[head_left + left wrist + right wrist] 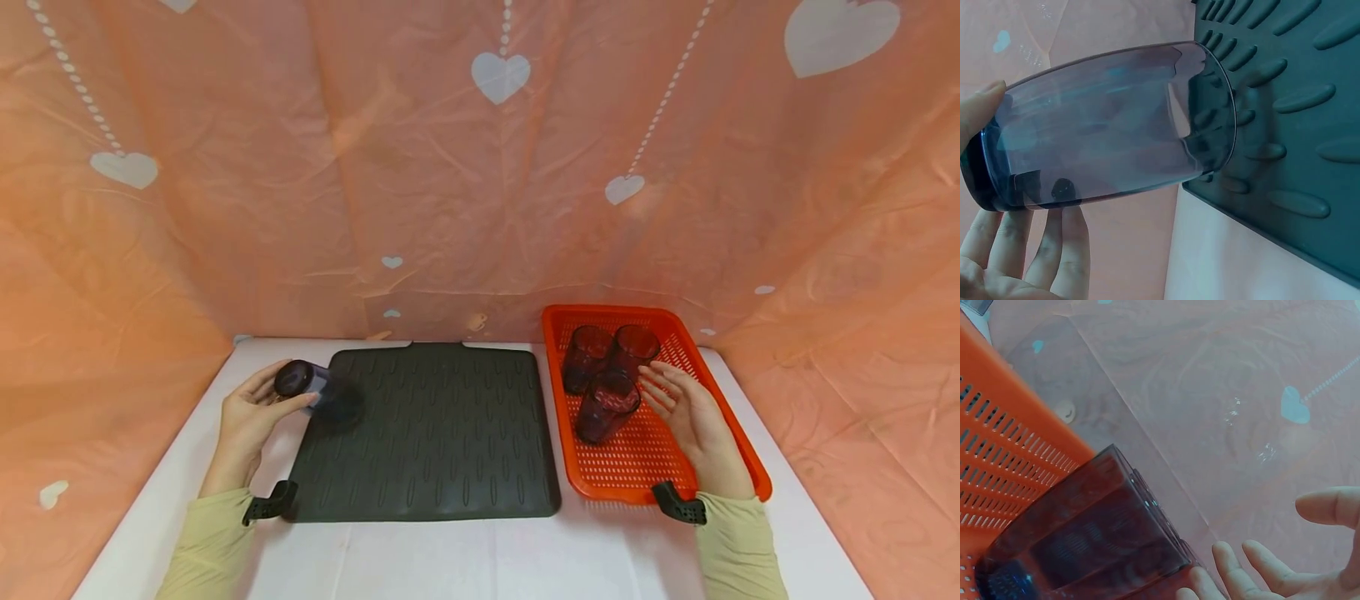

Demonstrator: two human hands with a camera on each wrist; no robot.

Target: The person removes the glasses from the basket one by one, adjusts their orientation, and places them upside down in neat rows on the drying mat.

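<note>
In the head view my left hand [246, 421] grips a bluish-purple clear drinking glass [309, 385] near its base. The glass is tipped, with its dark base toward me and its mouth turned down toward the dark ribbed mat [435, 446]. The left wrist view shows the thumb on one side of the glass [1104, 125] and the fingers on the other; whether the rim touches the mat I cannot tell. My right hand [693, 425] is over the red basket [652, 471], fingers spread and loosely bent beside a tinted glass [606, 408], holding nothing.
Two more tinted glasses [585, 360] stand behind the front one in the basket. The mat and basket lie side by side on a white table [420, 562]. Pinkish-orange sheeting with hearts [450, 183] hangs behind and at both sides.
</note>
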